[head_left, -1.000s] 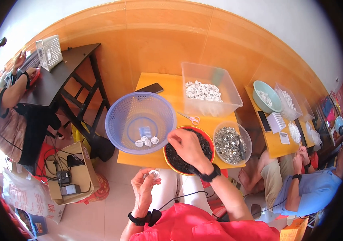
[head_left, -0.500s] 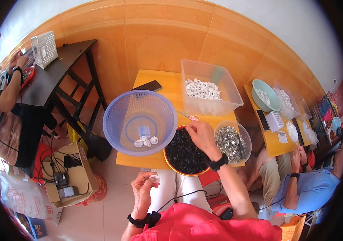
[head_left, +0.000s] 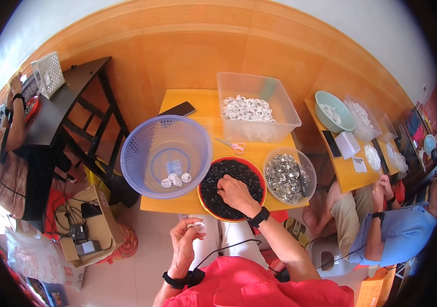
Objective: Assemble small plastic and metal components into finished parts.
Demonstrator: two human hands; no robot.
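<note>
Above my lap, my left hand [head_left: 185,240] pinches a small round white plastic piece [head_left: 199,226] between thumb and fingers. My right hand [head_left: 238,194] reaches into a red basin [head_left: 264,180] full of small black parts [head_left: 228,170]. Its fingers are curled with their tips down among the parts, so what they hold is hidden. Left of the basin stands a blue-purple perforated basket [head_left: 126,157], with several round white pieces [head_left: 175,180] on its bottom. A clear round tub [head_left: 310,173] of small metal parts [head_left: 287,176] is to the right.
Behind these are a clear plastic bin [head_left: 259,130] of white rings, pink-handled scissors [head_left: 237,147] and a black phone [head_left: 178,109] on the yellow table [head_left: 205,107]. Co-workers sit on both sides. A cardboard box [head_left: 110,225] of cables stands on the floor at left.
My right hand has moved down and left, from the basin's far edge into the black parts. My left hand still holds the white piece. The view has shifted slightly.
</note>
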